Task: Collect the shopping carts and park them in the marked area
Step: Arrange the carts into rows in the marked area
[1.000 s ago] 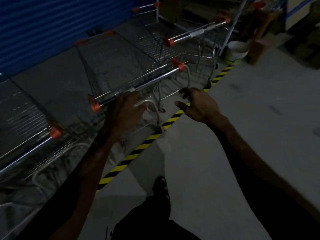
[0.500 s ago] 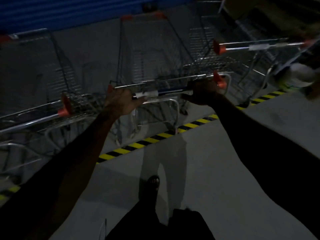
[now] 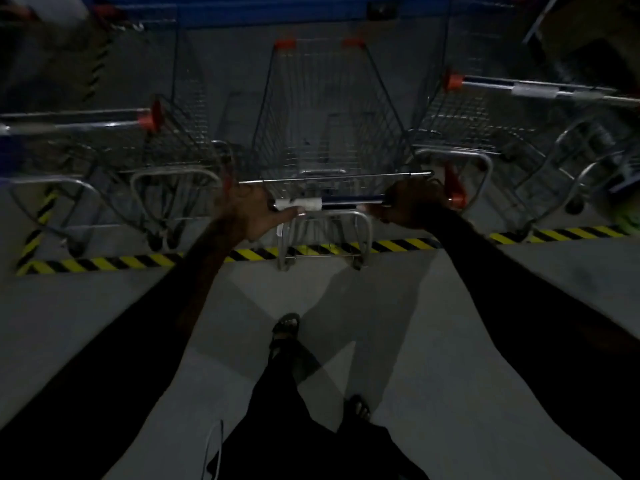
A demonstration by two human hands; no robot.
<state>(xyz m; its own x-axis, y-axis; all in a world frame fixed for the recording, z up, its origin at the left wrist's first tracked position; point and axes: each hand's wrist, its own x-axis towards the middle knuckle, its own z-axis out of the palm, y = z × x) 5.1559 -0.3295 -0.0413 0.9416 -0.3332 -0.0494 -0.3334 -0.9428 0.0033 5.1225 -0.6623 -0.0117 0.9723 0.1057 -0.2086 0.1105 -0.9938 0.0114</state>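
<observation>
A: Where's the middle cart [image 3: 332,133] against the striped floor tape [image 3: 398,244]?

B: Its basket sits beyond the tape, between the left cart [image 3: 166,140] and the right cart [image 3: 460,126]; only the rear frame straddles the stripe. A second ago the row ran slantwise across the view; now it faces the person squarely.

A: And the handle bar [image 3: 349,202]?

B: Just this side of the basket, above the tape.

A: The hands?

B: The left hand [image 3: 254,213] is wrapped on the bar's left end, thumb beneath. The right hand [image 3: 414,204], loose and off the bar a second ago, now grips the right end beside the orange cap [image 3: 455,192]. It's dim, so the fingers probably close fully round, though I can't swear to it.
</observation>
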